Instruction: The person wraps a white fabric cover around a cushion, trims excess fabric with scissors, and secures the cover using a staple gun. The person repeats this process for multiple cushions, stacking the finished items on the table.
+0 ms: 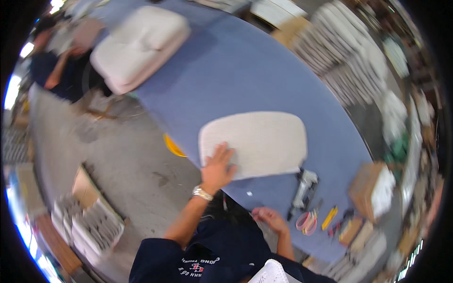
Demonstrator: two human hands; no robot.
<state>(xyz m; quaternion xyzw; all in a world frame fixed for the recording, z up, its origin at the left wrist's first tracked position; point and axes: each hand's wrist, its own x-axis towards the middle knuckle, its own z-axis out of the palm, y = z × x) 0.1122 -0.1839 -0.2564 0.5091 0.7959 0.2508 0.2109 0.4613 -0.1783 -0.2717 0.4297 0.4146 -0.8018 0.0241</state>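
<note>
A cream fabric-covered pad [264, 141] with rounded corners lies flat on the blue table [226, 70] in front of me. My left hand [218, 169] rests on its near left part with the fingers stretched out; a metal-band watch [203, 193] is on that wrist. Close to my body, at the table's near edge, is my right hand [269, 217]. Its fingers are curled together, and what they hold, if anything, cannot be made out. A grey and black staple gun [306, 189] lies at the pad's near right corner. Pink-handled scissors [307, 221] lie beside it.
A yellow cutter knife [330, 218] and a cardboard box [370, 191] are at the right. Stacked cushions [146, 40] sit at the table's far left, near another person [61, 70]. Piled grey pads [347, 52] stand beyond the table. More pads fill a carton [92, 221] on the floor.
</note>
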